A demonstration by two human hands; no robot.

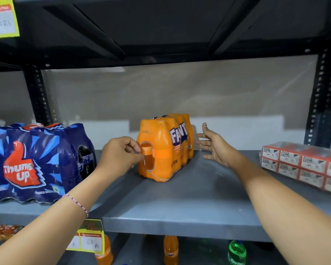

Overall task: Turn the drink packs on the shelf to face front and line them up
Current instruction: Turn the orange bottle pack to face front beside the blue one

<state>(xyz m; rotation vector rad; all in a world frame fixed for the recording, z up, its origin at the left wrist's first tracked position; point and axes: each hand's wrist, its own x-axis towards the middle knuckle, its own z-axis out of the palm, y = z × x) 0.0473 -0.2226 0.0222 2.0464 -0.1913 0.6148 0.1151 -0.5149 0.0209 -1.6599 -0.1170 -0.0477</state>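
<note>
An orange Fanta pack stands mid-shelf on the grey shelf, turned so its narrow end faces me and its logo side points right. My left hand pinches the shrink wrap at the hole in that near end. Just right of the pack, my right hand hovers open with fingers spread, not touching it. A blue Thums Up pack sits at the left with its logo facing front.
A wrapped block of red-and-white small cartons lies at the shelf's right. Black perforated uprights frame the bay, with a dark shelf overhead. Below are orange and green bottles and a yellow price tag.
</note>
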